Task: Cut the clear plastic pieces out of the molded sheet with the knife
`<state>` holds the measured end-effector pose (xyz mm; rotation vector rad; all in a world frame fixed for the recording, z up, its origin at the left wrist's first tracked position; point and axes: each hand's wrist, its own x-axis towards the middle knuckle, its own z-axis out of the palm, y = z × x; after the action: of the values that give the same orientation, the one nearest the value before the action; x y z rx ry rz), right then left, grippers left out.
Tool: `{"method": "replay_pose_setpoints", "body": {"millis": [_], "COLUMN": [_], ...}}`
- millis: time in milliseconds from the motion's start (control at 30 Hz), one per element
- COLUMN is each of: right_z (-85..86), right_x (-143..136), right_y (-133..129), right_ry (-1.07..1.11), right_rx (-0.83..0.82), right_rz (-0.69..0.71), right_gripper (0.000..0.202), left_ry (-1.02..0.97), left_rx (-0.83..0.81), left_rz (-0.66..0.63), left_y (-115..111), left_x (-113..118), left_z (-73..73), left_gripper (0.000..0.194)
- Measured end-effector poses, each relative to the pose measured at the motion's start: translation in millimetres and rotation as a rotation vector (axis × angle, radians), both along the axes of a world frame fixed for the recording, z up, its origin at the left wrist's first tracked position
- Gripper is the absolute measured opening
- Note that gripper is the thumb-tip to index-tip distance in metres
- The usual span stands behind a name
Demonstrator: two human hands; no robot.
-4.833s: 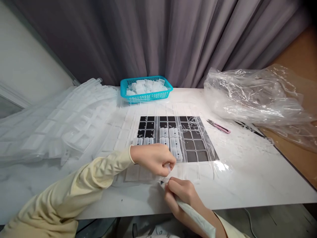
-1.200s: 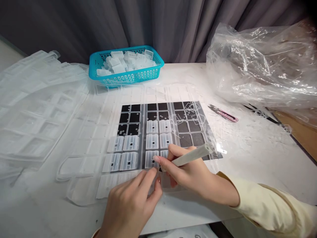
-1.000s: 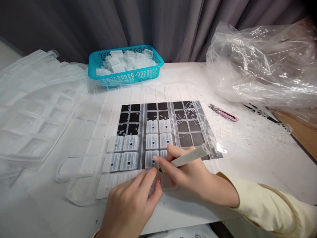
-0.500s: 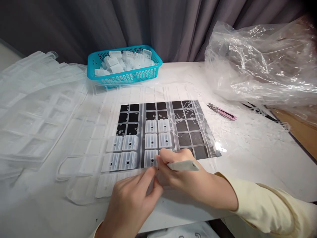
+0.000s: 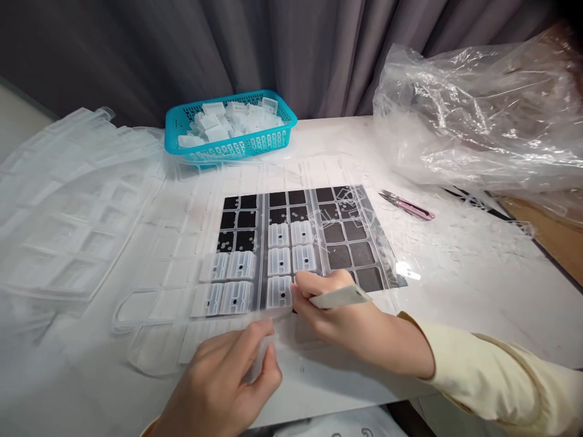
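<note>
The right hand (image 5: 346, 318) pinches a pale tool (image 5: 339, 297), tip hidden, just right of a translucent block (image 5: 279, 292); the left hand (image 5: 223, 379) curves, thumb and forefinger apart; whether it grips anything I cannot tell. Beyond both sits a blue basket (image 5: 246, 147).

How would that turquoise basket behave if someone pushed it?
The basket would probably slide rather than tip, being wide and low. Its perforated walls look fairly light, and the loose pieces heaped inside might shift.
</note>
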<state>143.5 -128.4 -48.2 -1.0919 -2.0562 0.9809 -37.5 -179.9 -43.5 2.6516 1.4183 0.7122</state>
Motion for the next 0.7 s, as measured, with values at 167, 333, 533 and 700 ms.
{"method": "replay_pose_setpoints", "body": {"millis": [167,333,533,700], "right_z": [0.9,0.5,1.1,2.0], "right_x": [0,-1,-2,-2], "right_y": [-1,-1,-1,-1], "right_ry": [-0.008,-0.024,-0.013,0.007], "right_rx": [0.001,0.013,0.003,-0.038], "right_rz": [0.003,-0.016,-0.022,-0.023], "right_gripper": [0.034,0.034,0.034,0.035], "left_ry": [0.105,0.120,-0.005,0.030], "left_rx": [0.018,0.099,0.173,0.196], "left_rz": [-0.027,0.013,0.109,0.010], "left_y": [0,1,-14,-24], "left_x": [7,9,-1,-7], "left_z": [2.1,2.4,4.2,4.3], "left_gripper": [0.005,0.010,0.015,0.030]}}
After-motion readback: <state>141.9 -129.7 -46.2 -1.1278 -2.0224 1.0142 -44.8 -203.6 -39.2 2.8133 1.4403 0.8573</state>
